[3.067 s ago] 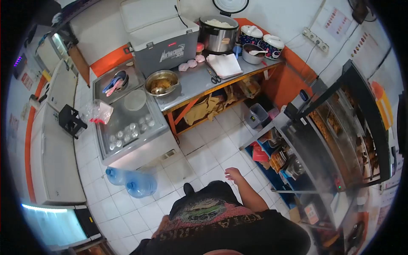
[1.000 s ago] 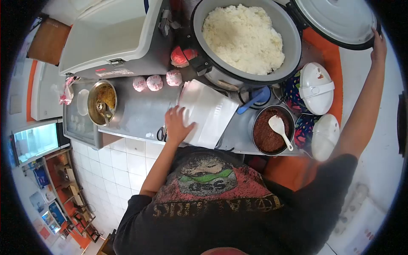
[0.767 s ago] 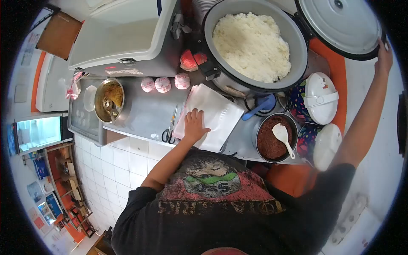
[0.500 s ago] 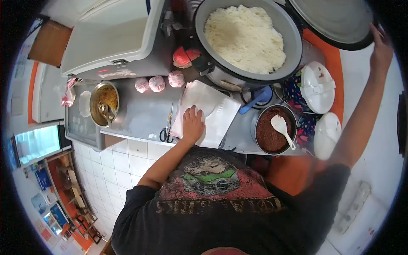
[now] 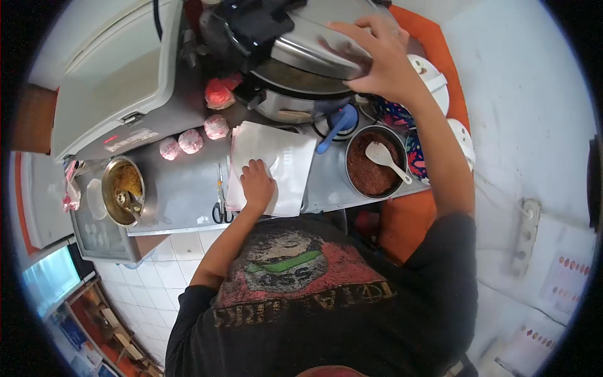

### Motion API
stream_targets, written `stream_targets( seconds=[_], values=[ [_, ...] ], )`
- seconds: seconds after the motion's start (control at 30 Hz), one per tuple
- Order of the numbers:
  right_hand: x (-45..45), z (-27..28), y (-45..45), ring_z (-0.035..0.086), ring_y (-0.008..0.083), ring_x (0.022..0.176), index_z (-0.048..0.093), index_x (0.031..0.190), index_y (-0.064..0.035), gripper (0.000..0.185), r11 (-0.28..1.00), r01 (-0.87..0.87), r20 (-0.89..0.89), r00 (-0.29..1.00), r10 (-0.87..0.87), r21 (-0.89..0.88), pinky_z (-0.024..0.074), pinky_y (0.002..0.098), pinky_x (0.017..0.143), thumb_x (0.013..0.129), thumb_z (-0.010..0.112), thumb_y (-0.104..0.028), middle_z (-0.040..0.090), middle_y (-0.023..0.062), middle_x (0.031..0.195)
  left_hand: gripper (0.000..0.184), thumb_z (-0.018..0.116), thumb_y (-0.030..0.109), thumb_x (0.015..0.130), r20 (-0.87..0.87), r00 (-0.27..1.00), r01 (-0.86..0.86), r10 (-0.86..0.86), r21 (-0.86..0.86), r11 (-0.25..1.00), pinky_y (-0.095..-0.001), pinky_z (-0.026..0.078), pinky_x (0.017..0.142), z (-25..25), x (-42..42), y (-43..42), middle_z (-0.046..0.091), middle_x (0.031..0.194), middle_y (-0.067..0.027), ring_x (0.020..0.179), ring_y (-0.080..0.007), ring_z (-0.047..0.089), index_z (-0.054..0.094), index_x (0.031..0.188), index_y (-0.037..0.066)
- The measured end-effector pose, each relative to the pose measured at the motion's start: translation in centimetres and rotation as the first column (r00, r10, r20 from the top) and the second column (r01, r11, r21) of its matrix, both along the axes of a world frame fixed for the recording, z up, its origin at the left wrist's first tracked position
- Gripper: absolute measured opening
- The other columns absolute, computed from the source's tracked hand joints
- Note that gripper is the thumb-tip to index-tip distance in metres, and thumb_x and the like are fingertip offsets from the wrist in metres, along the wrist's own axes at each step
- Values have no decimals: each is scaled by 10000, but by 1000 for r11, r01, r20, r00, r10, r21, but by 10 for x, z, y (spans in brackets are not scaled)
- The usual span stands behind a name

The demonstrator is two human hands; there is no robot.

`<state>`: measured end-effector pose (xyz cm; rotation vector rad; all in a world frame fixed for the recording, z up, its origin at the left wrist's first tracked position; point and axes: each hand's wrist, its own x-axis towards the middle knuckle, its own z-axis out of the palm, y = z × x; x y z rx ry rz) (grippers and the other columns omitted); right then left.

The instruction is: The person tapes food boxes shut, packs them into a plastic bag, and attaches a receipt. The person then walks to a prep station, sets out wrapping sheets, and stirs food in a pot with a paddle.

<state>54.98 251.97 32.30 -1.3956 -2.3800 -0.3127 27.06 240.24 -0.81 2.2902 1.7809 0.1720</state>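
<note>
My left hand (image 5: 257, 187) lies flat with its fingers spread on a stack of white wrapping paper (image 5: 290, 154). My right hand (image 5: 391, 66) is against the top of the rice cooker lid (image 5: 323, 47), fingers apart. The lid is tilted low over the rice cooker (image 5: 282, 107), with a gap at the near side; the rice inside is hidden. Right of the paper are a blue rice paddle (image 5: 339, 127) and a pot of dark reddish-brown filling (image 5: 370, 171) with a white rice paddle (image 5: 386, 160) in it. Scissors (image 5: 220, 204) lie left of the paper.
Several wrapped balls (image 5: 190, 141) sit before a large cooler box (image 5: 125, 100) with its lid up. A metal bowl (image 5: 113, 213) of yellowish shredded food with a spoon stands at the left. White-lidded, patterned containers (image 5: 433, 85) stand at the right, beside the wall.
My right hand has swung the cooker lid from wide open at the right down over the cooker, covering the rice. My left hand stays on the paper. The view has shifted.
</note>
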Motion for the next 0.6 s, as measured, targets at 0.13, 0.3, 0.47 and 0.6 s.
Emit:
stream_targets(
  seconds=[0.13,0.3,0.47,0.6],
  values=[
    [-15,-31,-24,480,263,1069,589,1270,-160,628,991,130,-275,952,-130,-21,350,348,937,661,741,-147,517,90,1121,523,708,259,662,127,990,-71,65,43,997,-485,449,781,11,-6,2,499,1092,-140,984,-328,511,505,1083,22],
    [-80,-132,-93,522,130,800,634,1015,-40,228,963,189,-915,321,-244,-190,419,256,723,788,623,-27,603,46,937,473,693,275,696,45,996,-75,75,-19,997,-478,444,770,3,-6,12,522,1058,-131,978,-319,516,530,1055,14],
    [-127,-325,-143,587,109,715,643,1033,-21,245,720,-16,-712,166,-683,-694,470,245,664,802,568,12,660,51,875,251,646,176,723,106,993,-55,59,-39,998,-460,473,733,-8,-18,25,573,1008,-145,933,-319,571,618,922,26],
    [-166,-366,-140,630,137,792,590,1142,4,312,675,-118,-674,302,-674,-728,506,253,745,830,585,2,673,94,947,197,617,145,733,456,886,-35,88,-124,992,-466,483,740,-35,-49,46,598,948,-196,871,-359,601,633,890,27]
  ],
)
